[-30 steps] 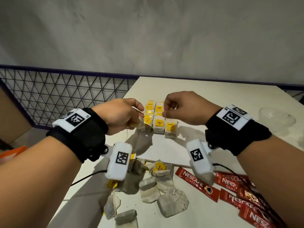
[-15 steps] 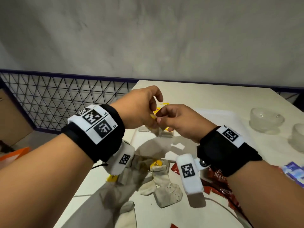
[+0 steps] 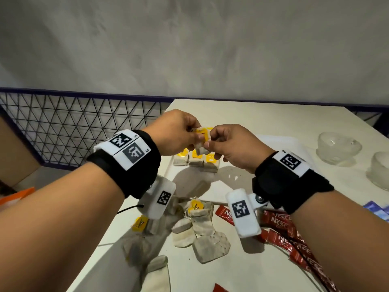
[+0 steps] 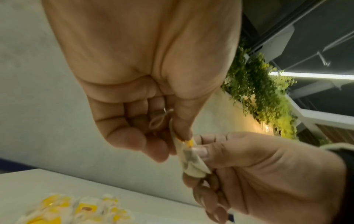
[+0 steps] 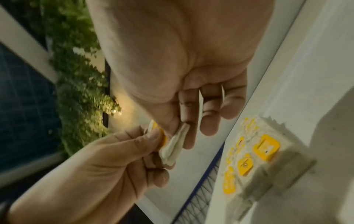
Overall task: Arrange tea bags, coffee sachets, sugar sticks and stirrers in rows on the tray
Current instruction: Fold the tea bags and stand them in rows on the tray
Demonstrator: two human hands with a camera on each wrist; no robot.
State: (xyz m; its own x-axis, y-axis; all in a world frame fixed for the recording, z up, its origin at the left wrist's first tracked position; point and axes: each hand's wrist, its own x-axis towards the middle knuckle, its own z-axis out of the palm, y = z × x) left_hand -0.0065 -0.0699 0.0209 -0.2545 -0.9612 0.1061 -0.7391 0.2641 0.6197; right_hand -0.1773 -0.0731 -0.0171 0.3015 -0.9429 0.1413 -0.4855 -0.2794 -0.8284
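- Head view: both hands are raised above the white bench (image 3: 263, 119), meeting over the far end of a flat white tray (image 3: 231, 186).
- Left hand (image 3: 174, 131) has its grip closed in a pinch on a small beige paper tea bag with a yellow tag (image 3: 201, 142); thumb and forefinger hold its upper edge.
- Right hand (image 3: 233, 146) is pinching the same bag from the other side, lower down, so the bag hangs between the two hands, clear of the tray.
- Left wrist view shows a loop of thin white string (image 4: 159, 119) curled inside the left palm, and the bag folded between the two thumbs.
- On the tray, directly under the hands, sits a neat block of tea bags with yellow tags (image 3: 197, 161), side by side and touching.
- Nearer the person, off the tray, lies a loose heap of crumpled tea bags (image 3: 202, 234) on the bench.
- To the right of that heap are red coffee sachets (image 3: 280, 222), overlapping one another.
- Two clear glass bowls (image 3: 339, 147) stand at the right side of the bench, apart from the tray.
- A blue packet (image 3: 376, 209) peeks in at the right edge; I think it is a sachet, though too little shows.
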